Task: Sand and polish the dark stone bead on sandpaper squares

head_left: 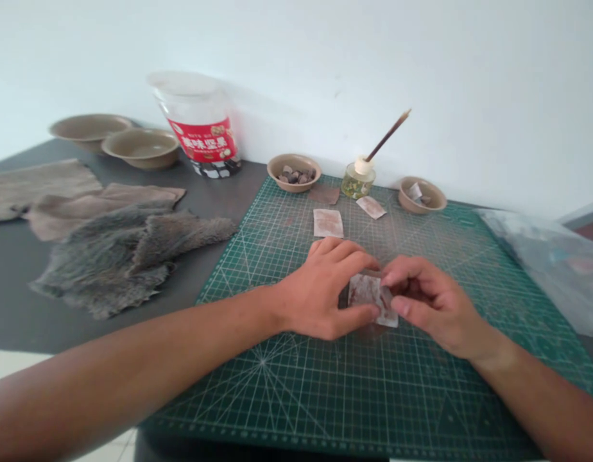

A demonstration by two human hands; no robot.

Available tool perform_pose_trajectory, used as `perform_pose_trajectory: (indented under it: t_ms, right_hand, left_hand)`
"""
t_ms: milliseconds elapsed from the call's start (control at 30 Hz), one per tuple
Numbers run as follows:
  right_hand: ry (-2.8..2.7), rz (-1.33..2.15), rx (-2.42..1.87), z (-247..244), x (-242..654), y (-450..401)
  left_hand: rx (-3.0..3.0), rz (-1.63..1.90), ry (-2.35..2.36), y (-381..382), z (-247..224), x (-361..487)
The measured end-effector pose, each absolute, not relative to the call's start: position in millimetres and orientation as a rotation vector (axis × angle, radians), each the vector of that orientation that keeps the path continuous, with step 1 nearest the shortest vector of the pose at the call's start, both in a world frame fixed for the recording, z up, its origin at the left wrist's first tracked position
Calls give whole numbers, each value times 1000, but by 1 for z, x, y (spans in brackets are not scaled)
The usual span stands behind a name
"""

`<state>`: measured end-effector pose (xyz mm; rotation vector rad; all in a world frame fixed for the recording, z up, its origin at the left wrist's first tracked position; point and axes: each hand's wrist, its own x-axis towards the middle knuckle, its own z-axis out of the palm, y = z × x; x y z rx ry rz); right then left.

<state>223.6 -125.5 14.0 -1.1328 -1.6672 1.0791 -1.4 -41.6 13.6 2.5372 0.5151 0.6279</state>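
My left hand [332,292] rests palm down over the green cutting mat [296,385]. Its fingers and thumb clasp the edges of a small white sheet with reddish-brown smears [364,290], which looks like used sandpaper. A dark edge shows beneath the sheet, partly covered by the hand. At the sheet's right end, my right hand [429,305] is closed in a pinch. A small greyish piece lies at those fingertips, too hidden to name. Beyond the left hand lie a smeared square [328,223], a brown square [324,194] and a smaller smeared piece [371,207].
Behind stand a bowl of small stones [294,186], a glass bottle with a brush-like stick [358,181] and a bowl with folded scraps [422,204]. Left are grey cloths [108,256], tan bowls [142,151] and a plastic tub [200,128]. A clear bag [551,256] lies right.
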Motion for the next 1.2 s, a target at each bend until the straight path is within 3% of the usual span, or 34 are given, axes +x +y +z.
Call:
perform_pose_trajectory:
  t_ms: [367, 733, 1200]
  right_hand:
    - [-1278, 1350, -1005, 7, 216, -117]
    - [-1085, 1673, -729, 5, 219, -123]
    - [-1134, 1632, -786, 5, 224, -123]
  left_hand:
    - [2556, 1024, 570, -50, 10, 16]
    - [2625, 1368, 299, -51, 8, 14]
    - [2609, 1289, 253, -46, 8, 14]
